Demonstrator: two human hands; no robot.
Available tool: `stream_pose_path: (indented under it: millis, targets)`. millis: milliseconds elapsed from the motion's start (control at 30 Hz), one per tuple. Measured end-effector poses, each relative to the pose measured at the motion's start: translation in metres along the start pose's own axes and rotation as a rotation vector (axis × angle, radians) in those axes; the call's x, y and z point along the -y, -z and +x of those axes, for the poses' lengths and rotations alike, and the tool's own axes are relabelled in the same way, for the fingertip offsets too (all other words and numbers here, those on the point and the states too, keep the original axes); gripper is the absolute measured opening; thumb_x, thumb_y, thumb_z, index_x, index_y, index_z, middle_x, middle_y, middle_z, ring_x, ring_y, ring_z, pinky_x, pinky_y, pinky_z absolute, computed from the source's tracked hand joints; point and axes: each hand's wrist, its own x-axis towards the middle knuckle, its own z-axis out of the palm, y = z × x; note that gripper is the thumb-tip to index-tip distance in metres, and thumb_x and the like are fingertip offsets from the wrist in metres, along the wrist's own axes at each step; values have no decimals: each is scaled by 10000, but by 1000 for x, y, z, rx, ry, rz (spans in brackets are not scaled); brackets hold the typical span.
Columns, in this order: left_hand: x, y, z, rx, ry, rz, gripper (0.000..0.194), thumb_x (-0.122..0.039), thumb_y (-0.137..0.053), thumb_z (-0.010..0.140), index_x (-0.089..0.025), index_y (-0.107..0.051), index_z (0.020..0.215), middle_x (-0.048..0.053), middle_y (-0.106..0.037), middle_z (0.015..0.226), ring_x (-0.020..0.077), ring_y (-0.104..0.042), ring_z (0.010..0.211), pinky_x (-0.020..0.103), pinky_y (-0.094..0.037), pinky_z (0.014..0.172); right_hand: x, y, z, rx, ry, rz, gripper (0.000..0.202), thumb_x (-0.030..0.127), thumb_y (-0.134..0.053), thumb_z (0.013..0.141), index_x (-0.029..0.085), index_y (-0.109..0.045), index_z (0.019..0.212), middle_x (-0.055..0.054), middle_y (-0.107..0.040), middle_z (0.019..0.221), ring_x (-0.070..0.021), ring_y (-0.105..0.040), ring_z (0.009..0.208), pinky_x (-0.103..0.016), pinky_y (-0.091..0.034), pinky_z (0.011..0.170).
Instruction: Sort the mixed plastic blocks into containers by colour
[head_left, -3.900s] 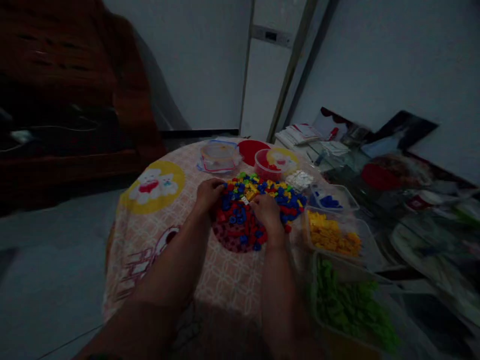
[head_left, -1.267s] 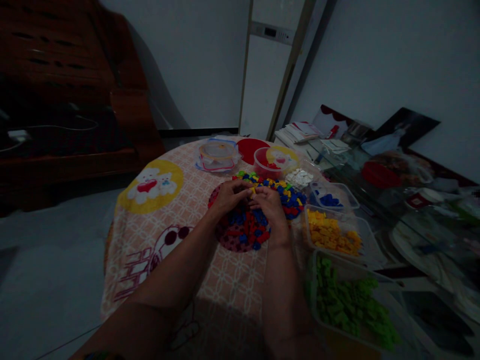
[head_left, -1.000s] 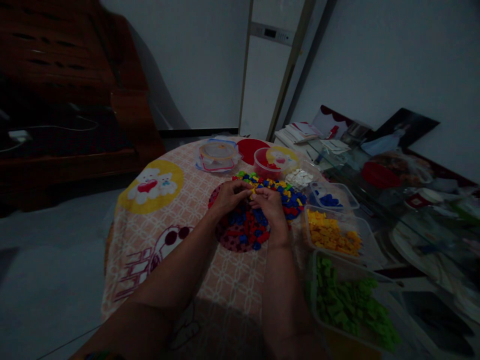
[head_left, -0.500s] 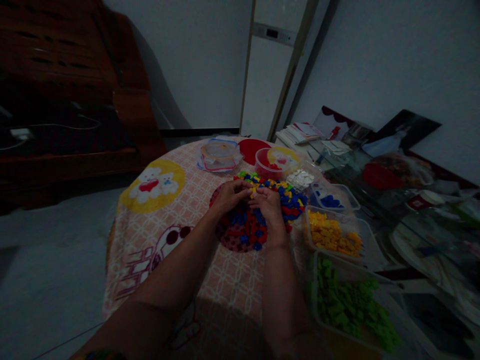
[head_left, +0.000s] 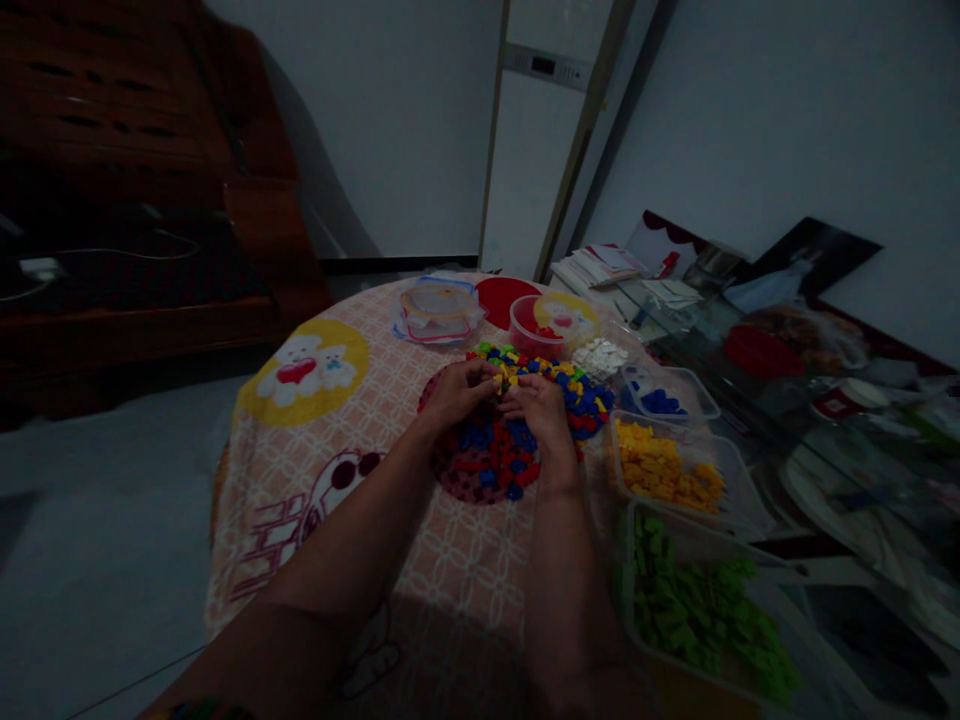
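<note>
A pile of small red, blue, yellow and green blocks (head_left: 517, 465) lies on a round dark-red mat (head_left: 469, 487) on the table. Over the pile, my left hand (head_left: 459, 392) pinches a small yellow block (head_left: 498, 383) between thumb and fingertips. Close beside it on the right, my right hand (head_left: 541, 408) has its fingertips closed on another small yellow block (head_left: 513, 381). A narrow gap shows between the two hands. Both pieces are small and dim, so their exact shapes are unclear.
Clear tubs hold green blocks (head_left: 705, 600), yellow blocks (head_left: 664, 468) and blue pieces (head_left: 661, 402) on the right. White pieces (head_left: 600, 357) and a round tub (head_left: 517, 335) with red ones stand behind the pile. Stacked lids (head_left: 439, 310) lie at the back left.
My hands have drawn slightly apart, my right hand shifting a little to the right. Yellow now shows separately at each hand's fingertips.
</note>
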Motion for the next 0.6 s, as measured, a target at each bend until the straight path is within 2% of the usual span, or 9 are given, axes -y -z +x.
stream_pose_path:
  millis: [133, 200, 267, 333, 433, 500, 600]
  targets:
    - [1, 3, 1, -19, -9, 22, 403, -473, -733, 741, -138, -715, 964, 44, -721, 782, 161, -638, 649, 267, -508, 614, 7, 9, -4, -34, -18, -61, 200, 247, -649, 719, 182, -588, 898, 36, -670, 577, -131, -633, 452, -206, -509, 444]
    - [2, 4, 1, -9, -1, 45, 402, -470, -724, 750, -140, -722, 980, 43, -722, 773, 168, -641, 652, 270, -508, 614, 12, 14, -6, -65, 4, -130, 277, 279, -647, 728, 174, -620, 983, 54, -645, 556, -123, -591, 414, -197, -465, 405]
    - [3, 3, 0, -10, 1, 91, 393, -456, -713, 763, -148, -733, 1006, 43, -724, 771, 174, -641, 660, 271, -505, 613, 19, 22, -9, -117, 43, -220, 371, 318, -621, 763, 176, -651, 1105, 64, -625, 546, -120, -555, 393, -202, -437, 393]
    - [3, 3, -1, -21, -6, 131, 382, -440, -696, 777, -156, -743, 1029, 43, -725, 777, 176, -637, 668, 271, -501, 614, 28, 33, -13, -199, 73, -359, 388, 340, -584, 798, 181, -694, 1134, 45, -629, 556, -135, -565, 427, -228, -464, 440]
    - [2, 3, -2, -20, -6, 145, 386, -435, -675, 791, -161, -748, 1052, 44, -728, 789, 176, -634, 673, 273, -497, 623, 43, 56, -23, -401, 108, -705, 290, 333, -613, 783, 187, -768, 979, -34, -714, 688, -204, -674, 647, -300, -541, 637]
    - [1, 3, -2, -15, 0, 142, 392, -439, -672, 792, -162, -748, 1059, 44, -730, 795, 176, -634, 673, 275, -496, 627, 54, 73, -34, -586, 84, -928, 246, 321, -644, 762, 188, -788, 911, -97, -760, 844, -255, -704, 816, -349, -539, 766]
    - [1, 2, -3, -17, 8, 131, 387, -436, -679, 783, -165, -752, 1049, 37, -721, 775, 172, -627, 659, 271, -489, 618, 67, 95, -52, -825, 67, -1020, 346, 372, -674, 760, 167, -789, 1013, -169, -760, 979, -304, -697, 907, -390, -523, 803]
